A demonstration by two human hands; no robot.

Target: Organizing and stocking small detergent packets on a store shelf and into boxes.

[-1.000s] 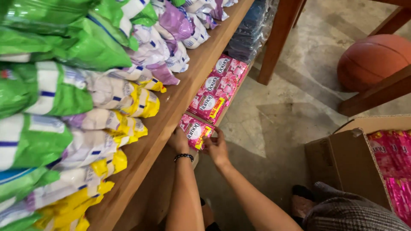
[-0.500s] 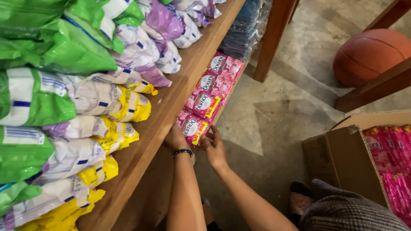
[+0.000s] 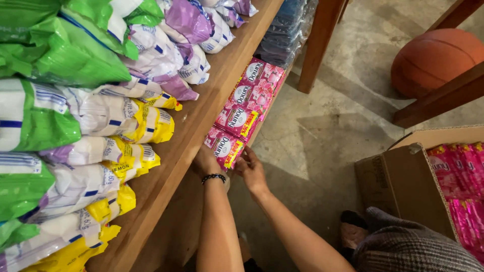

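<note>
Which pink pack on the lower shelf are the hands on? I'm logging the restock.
The nearest pink pack, at the row's front end; the left hand and right hand flank it, while the other packs lie untouched.
</note>
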